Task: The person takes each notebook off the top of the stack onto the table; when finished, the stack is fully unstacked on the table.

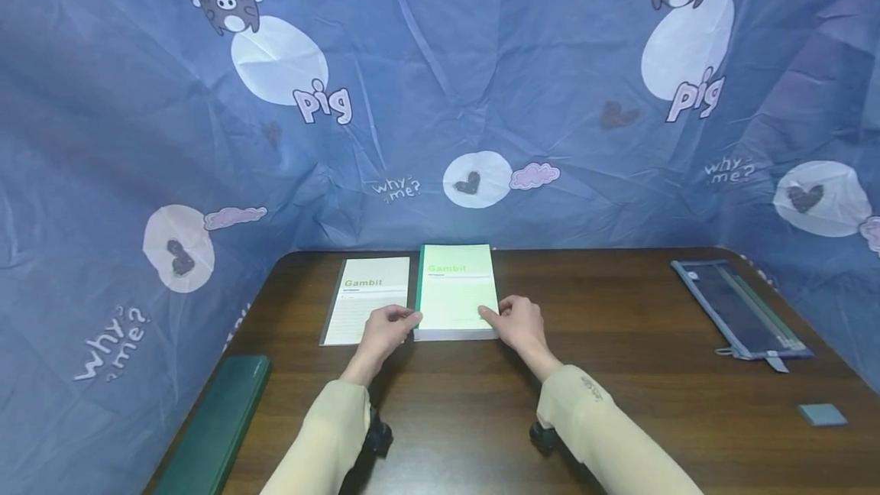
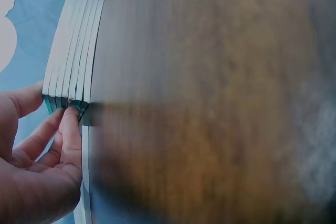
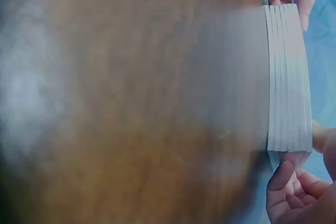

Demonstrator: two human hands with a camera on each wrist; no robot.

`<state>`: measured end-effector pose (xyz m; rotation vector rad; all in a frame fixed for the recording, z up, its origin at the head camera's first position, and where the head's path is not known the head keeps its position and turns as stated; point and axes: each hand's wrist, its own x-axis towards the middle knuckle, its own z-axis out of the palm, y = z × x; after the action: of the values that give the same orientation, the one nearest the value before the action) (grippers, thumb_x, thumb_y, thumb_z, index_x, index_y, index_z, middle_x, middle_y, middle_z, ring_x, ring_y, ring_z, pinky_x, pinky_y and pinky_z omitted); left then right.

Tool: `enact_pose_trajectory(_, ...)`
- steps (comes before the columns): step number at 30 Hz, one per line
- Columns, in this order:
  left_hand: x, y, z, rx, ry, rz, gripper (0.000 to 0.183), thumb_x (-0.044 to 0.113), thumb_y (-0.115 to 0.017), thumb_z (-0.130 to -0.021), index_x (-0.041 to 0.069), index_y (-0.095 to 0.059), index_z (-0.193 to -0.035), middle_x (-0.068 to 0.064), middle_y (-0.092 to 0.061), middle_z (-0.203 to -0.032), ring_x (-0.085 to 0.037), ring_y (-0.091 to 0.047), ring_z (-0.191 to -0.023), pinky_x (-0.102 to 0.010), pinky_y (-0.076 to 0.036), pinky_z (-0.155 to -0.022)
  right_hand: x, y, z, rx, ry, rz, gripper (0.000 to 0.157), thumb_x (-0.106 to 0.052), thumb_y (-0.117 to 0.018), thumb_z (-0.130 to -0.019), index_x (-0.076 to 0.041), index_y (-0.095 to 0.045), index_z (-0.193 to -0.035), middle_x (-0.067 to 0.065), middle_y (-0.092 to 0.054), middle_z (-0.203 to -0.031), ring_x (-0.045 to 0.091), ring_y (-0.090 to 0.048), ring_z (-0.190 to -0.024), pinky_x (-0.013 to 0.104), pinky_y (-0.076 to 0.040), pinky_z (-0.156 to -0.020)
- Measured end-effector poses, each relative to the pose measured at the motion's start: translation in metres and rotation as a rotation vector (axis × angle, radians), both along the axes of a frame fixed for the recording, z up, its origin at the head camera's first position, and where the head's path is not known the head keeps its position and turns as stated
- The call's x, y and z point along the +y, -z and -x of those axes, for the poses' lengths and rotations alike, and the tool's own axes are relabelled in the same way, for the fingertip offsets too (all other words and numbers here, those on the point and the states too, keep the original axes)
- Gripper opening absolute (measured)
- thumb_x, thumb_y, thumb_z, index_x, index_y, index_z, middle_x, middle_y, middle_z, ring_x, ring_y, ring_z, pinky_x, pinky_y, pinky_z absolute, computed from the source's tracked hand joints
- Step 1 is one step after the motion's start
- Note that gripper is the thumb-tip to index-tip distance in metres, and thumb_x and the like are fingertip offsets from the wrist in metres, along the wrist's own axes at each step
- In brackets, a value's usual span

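A stack of several notebooks (image 1: 457, 289) with pale green-yellow "Gambit" covers and green spines lies near the back of the table. At its near left corner is my left hand (image 1: 386, 331), thumb on the top notebook's edge and curled fingertips against the spines (image 2: 65, 103). My right hand (image 1: 521, 325) holds the near right side, its thumb on the top cover and its fingers bent against the page edges (image 3: 290, 82). Left of the stack lies a single white "Gambit" notebook (image 1: 367, 300) with a dark spine, partly covered by my left hand in the head view.
A dark green oblong case (image 1: 216, 422) lies along the table's left edge. At the right are a blue mesh zip pouch (image 1: 742, 308) and a small grey-blue block (image 1: 822, 415). A blue patterned cloth (image 1: 412, 121) hangs behind and beside the brown wooden table (image 1: 467, 418).
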<state>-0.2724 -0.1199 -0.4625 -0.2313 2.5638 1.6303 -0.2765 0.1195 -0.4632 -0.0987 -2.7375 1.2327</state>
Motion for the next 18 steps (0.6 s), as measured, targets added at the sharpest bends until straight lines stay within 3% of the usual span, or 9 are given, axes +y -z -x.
enact_pose_trajectory(5, 0.0, -0.001, -0.001, -0.011, 0.006, 0.002, 0.043, 0.033, -0.066, -0.095, -0.001, -0.066, -0.121, -0.014, -0.068, -0.111, -0.024, -0.064, -0.094, -0.04, -0.053, -0.084, 0.003, -0.004, 0.001, -0.002, -0.006, -0.004, 0.034, -0.03, -0.075, -0.089, 0.004, -0.07, -0.095, 0.004, -0.06, -0.065, 0.015, -0.052, -0.058, 0.029, -0.042, -0.058)
enact_pose_trajectory(11, -0.001, 0.0, 0.0, 0.003, 0.007, -0.003, 0.039, 0.028, -0.067, -0.094, -0.001, -0.067, -0.12, -0.015, -0.068, -0.111, -0.025, -0.065, -0.095, -0.04, -0.053, -0.084, 0.012, -0.008, -0.001, -0.042, -0.01, 0.021, 0.035, -0.027, -0.073, -0.09, 0.006, -0.068, -0.1, 0.005, -0.064, -0.063, 0.016, -0.061, -0.051, 0.032, -0.048, -0.059)
enact_pose_trajectory(14, -0.001, 0.0, 0.0, 0.009, 0.01, -0.003, 0.039, 0.027, -0.067, -0.094, -0.002, -0.066, -0.121, -0.016, -0.068, -0.112, -0.026, -0.065, -0.097, -0.041, -0.053, -0.085, 0.02, -0.009, -0.001, -0.09, -0.019, 0.096, 0.038, -0.025, -0.071, -0.091, 0.009, -0.064, -0.108, 0.007, -0.067, -0.067, 0.014, -0.062, -0.049, 0.028, -0.051, -0.058)
enact_pose_trajectory(18, -0.001, 0.0, -0.001, 0.011, 0.012, 0.002, 0.04, 0.028, -0.066, -0.095, -0.002, -0.067, -0.121, -0.015, -0.068, -0.112, -0.026, -0.066, -0.098, -0.041, -0.053, -0.087, 0.034, -0.011, 0.0, -0.152, -0.03, 0.277, 0.041, -0.018, -0.068, -0.094, 0.013, -0.056, -0.119, 0.015, -0.07, -0.086, 0.012, -0.064, -0.051, 0.024, -0.053, -0.053)
